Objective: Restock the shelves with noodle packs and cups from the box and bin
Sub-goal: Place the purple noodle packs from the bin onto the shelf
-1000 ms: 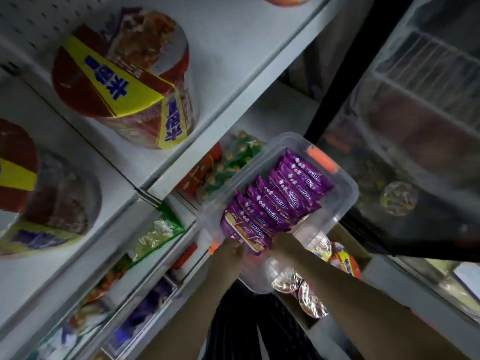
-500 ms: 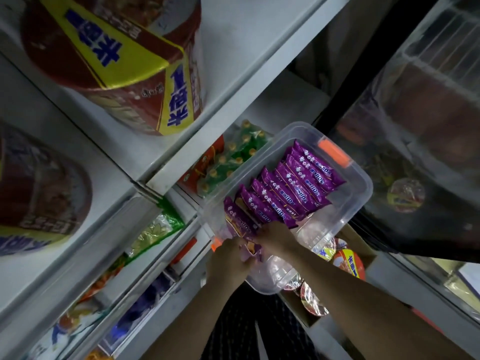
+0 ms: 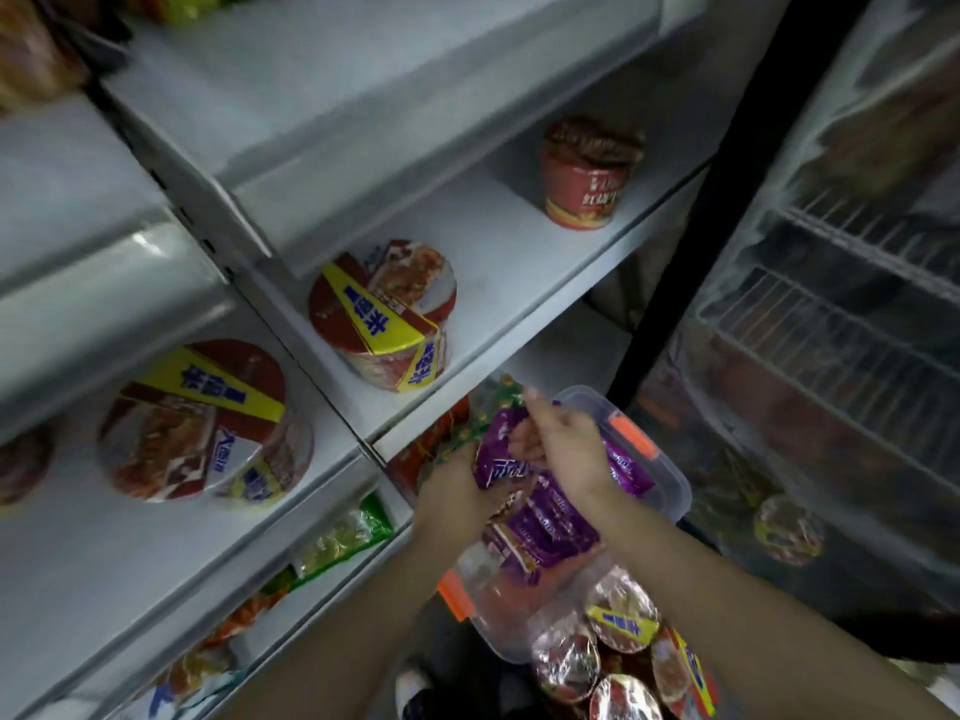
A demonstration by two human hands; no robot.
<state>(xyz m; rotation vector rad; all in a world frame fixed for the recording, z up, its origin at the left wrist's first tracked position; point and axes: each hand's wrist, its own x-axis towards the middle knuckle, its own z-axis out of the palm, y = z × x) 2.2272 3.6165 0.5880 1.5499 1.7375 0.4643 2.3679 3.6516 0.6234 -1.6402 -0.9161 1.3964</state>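
My left hand (image 3: 451,488) and my right hand (image 3: 563,443) together hold a purple noodle pack (image 3: 497,462) lifted above the clear plastic bin (image 3: 671,493) with orange latches. The left hand grips the pack from the left side, and the right hand's fingers curl over its top. More purple packs (image 3: 540,532) lie in the bin under my wrists. Noodle cups (image 3: 618,623) fill a box below the bin. On the white shelf (image 3: 519,262) stand a yellow-banded cup (image 3: 382,317) and a red cup (image 3: 589,174).
A second yellow-banded cup (image 3: 200,426) sits on the shelf section to the left. Green and orange snack bags (image 3: 340,537) lie on the lower shelves. A glass-door cooler (image 3: 831,314) with wire racks stands on the right, past a black post (image 3: 691,226).
Both hands have gone from the bin's near end to holding a purple pack raised above it. My view has swung up and back, showing more of the shelves.
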